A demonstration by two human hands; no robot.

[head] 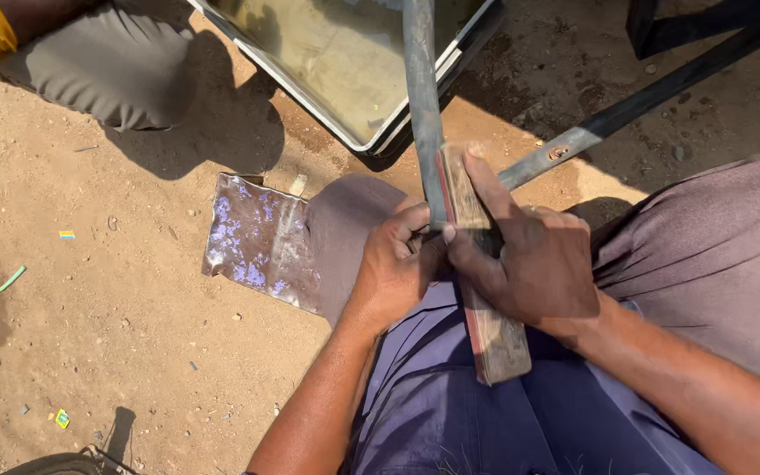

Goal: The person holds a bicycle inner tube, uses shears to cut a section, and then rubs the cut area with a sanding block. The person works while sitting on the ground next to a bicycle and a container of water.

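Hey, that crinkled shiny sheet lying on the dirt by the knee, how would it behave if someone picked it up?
The crinkled sheet looks thin and creased, so it would probably flex and sag rather than stay stiff. It seems light for its size, likely to slide easily on the sandy ground. One corner curls up, and its edges could be sharp.

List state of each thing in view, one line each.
Left hand: closed around the metal bar.
Right hand: gripping the wooden block, forefinger stretched along it.
Wooden block: pressed against the bar's edge.
Metal bar: upright, slightly tilted, held.
Foil sheet: crumpled, flat on dirt.
Glass-fronted panel: lying on ground.
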